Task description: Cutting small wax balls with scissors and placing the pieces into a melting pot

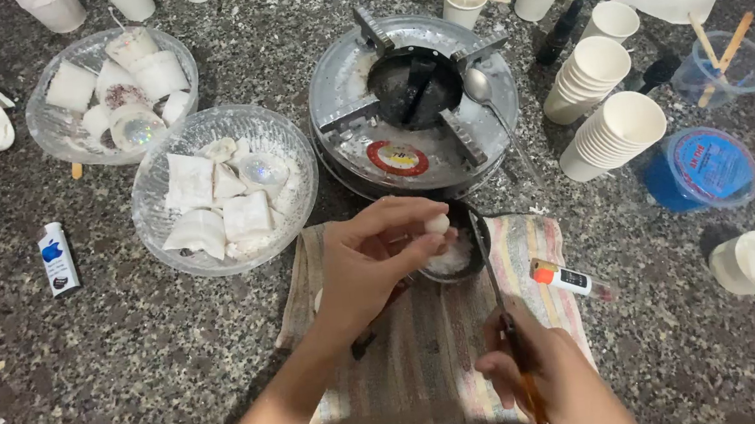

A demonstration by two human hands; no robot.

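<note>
A small white ball (437, 224) is sitting pinched between the thumb and fingertips of the left hand (369, 264), just above a small dark pot (457, 255) that is resting on a striped cloth (430, 356) near the middle of the desk (85, 364). The right hand (530, 369), nearer and to the right, is closing its fingers around a long thin tool (498, 293) whose tip is reaching toward the pot. Beyond them a round metal burner (414, 110) is standing, with two clear bowls (221, 191) of white pieces to the left and stacked paper cups (612, 127) to the right.
</note>
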